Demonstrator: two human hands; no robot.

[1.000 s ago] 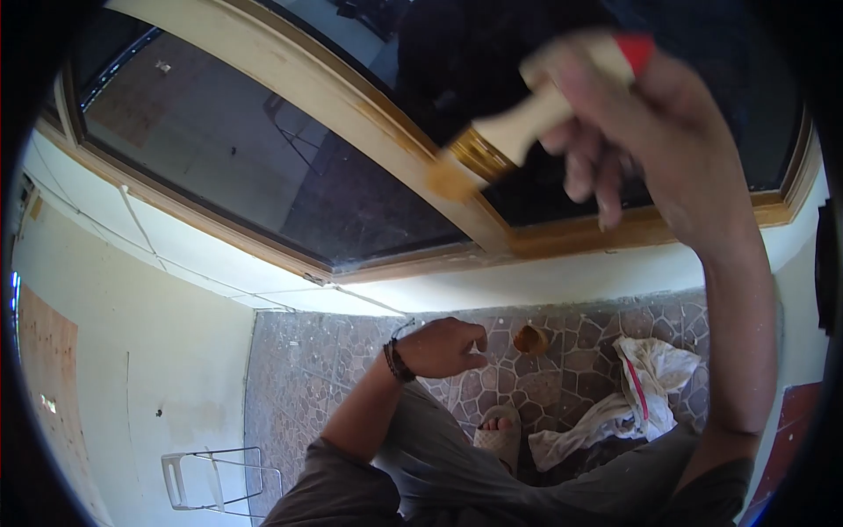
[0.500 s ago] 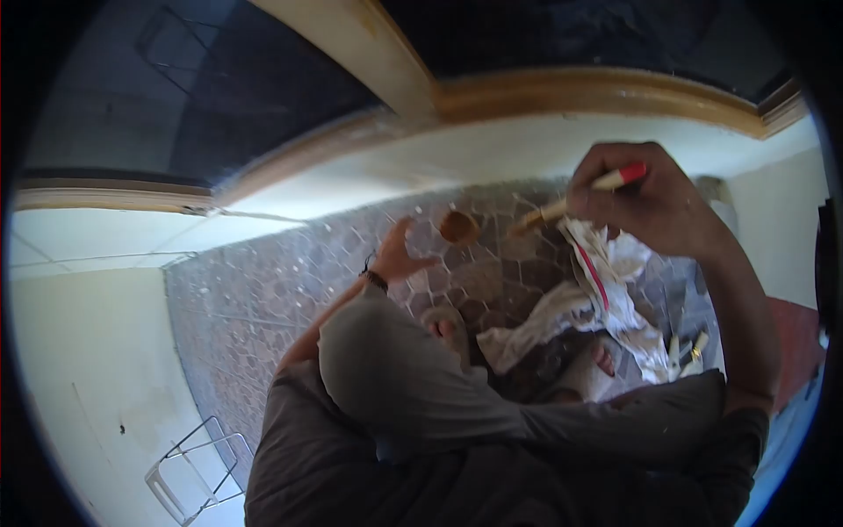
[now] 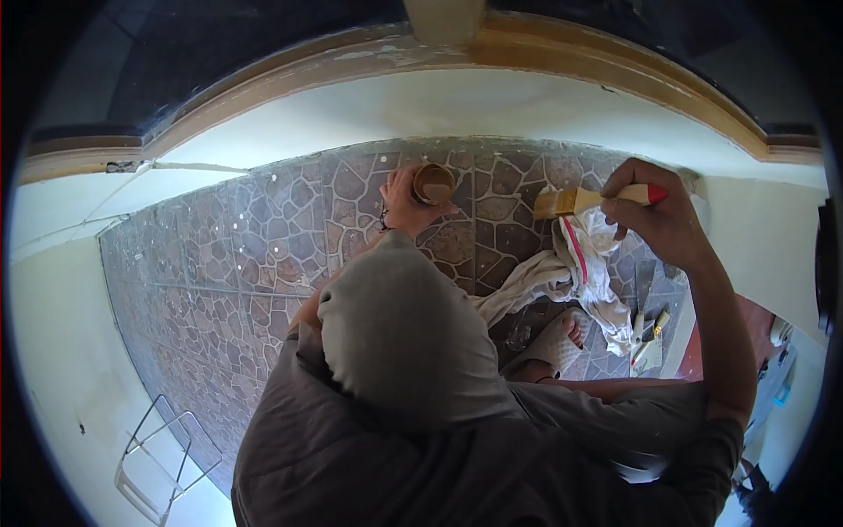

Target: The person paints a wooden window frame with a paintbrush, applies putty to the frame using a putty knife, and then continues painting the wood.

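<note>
A paintbrush [image 3: 590, 203] with a pale wooden handle, a red tip and brown-stained bristles is held level in my right hand [image 3: 654, 211], its bristles pointing left. My left hand [image 3: 408, 204] curls around the near left side of a small round cup [image 3: 433, 184], thumb and fingers against its wall. Inside the cup is a brown liquid. It appears to stand on the stone-patterned floor [image 3: 500, 180], though its base is hard to see. Below the brush lies a crumpled white cloth [image 3: 562, 272] with a red stripe.
A scraper [image 3: 642, 290] and a smaller brush [image 3: 654, 332] lie on the floor at the right, near my foot [image 3: 571, 334]. Ahead runs a low white wall [image 3: 369, 105] under a wooden window frame [image 3: 562, 53]. A metal-framed chair [image 3: 162, 465] stands at the lower left.
My left hand has gone from spread beside the cup to curled around it. My right hand has lowered with the brush, which is now more level. The view has tilted down.
</note>
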